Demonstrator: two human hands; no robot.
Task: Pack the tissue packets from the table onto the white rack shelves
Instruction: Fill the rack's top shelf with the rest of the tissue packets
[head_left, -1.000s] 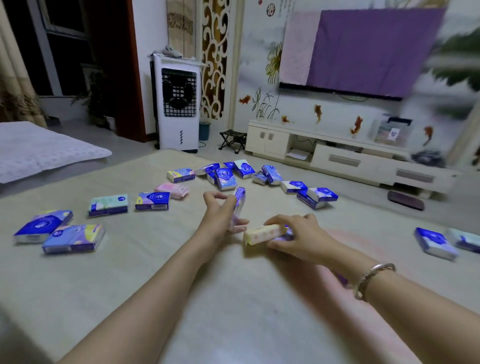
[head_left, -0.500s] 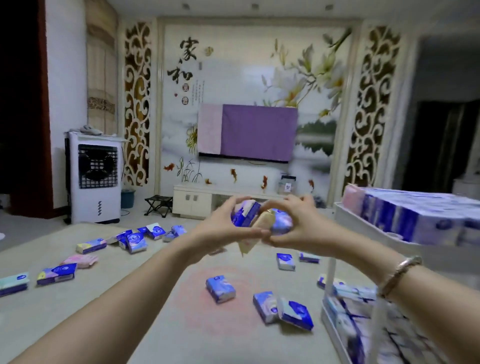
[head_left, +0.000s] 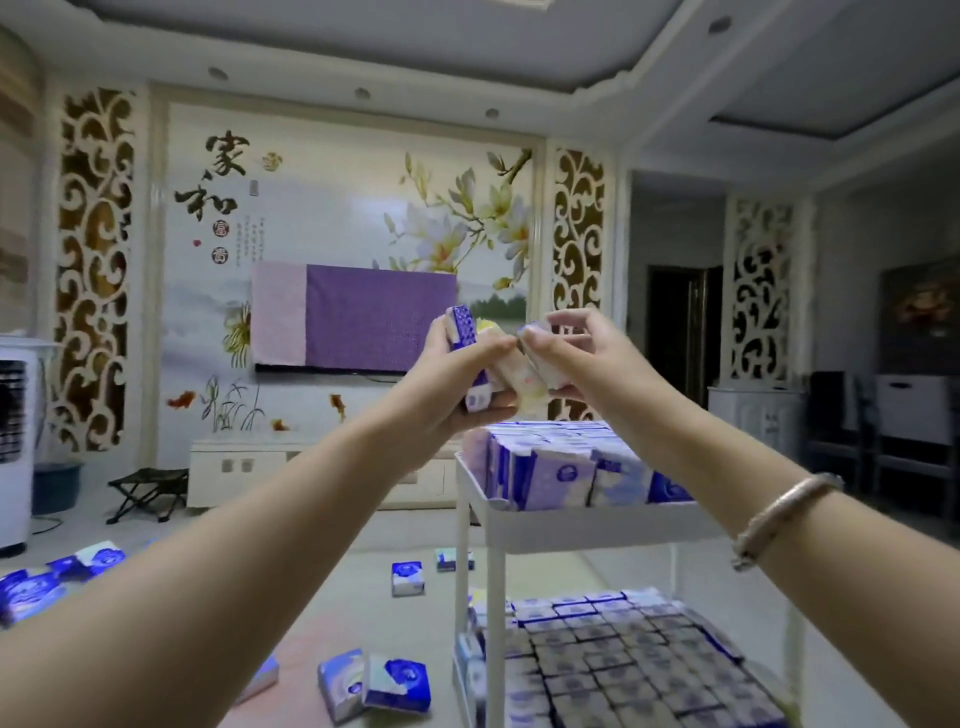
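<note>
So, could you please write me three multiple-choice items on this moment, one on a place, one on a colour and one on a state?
1. Where are the held tissue packets?
A. Raised above the top shelf of the white rack
B. Lying on the table
C. Inside the lower shelf

2. What colour is the cloth draped over the wall screen?
A. Green
B. Purple with a pink strip
C. Black

3. How are the hands?
A. Both open and flat
B. Only the right hand holds packets
C. The left hand and right hand both grip packets

Answers:
1. A, the packets are up in front of the hands, over the packed top shelf.
2. B, purple cloth with pink at its left.
3. C, fingers of both curl round the bunch.
</note>
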